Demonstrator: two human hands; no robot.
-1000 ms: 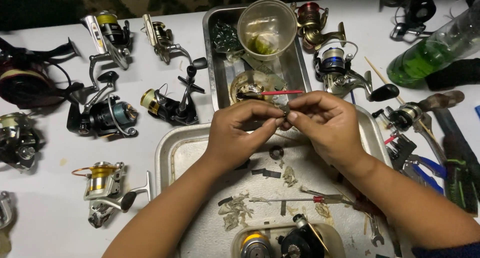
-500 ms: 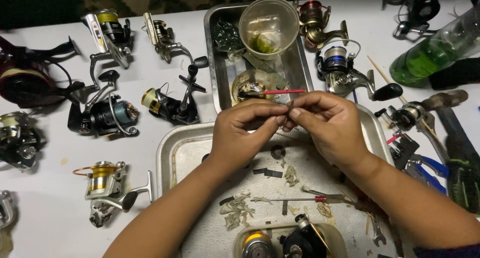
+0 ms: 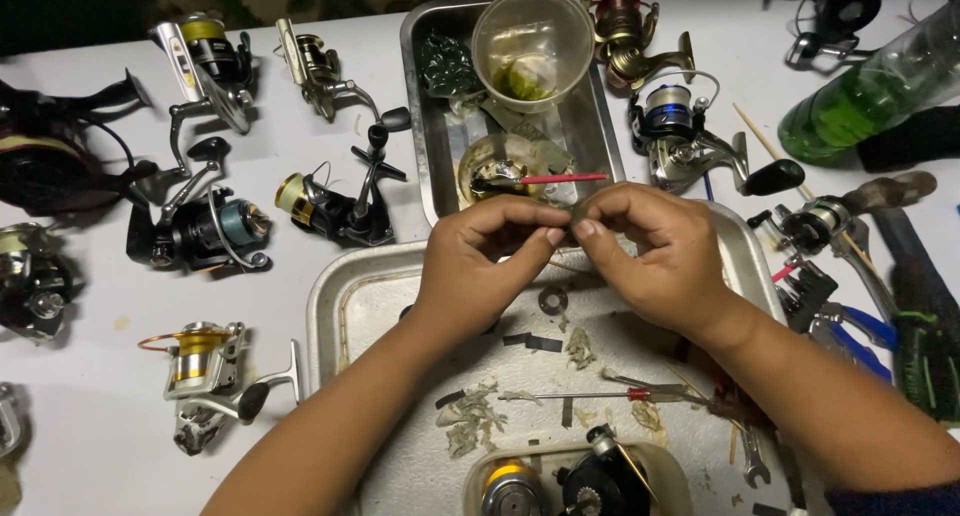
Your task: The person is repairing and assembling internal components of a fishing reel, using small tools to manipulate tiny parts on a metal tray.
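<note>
small part (image 3: 572, 219) | greyish, mostly hidden (shape unclear) | pinched between fingertips above metal tray (image 3: 360, 296)

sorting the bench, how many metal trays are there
2. A deep steel tray sits at top centre, holding a clear plastic cup. A larger shallow tray lies below it, under both hands. Reels and tools may hide others.

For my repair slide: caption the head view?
Both hands, left hand and right hand, pinch a small part over a metal tray among fishing reels.
</note>
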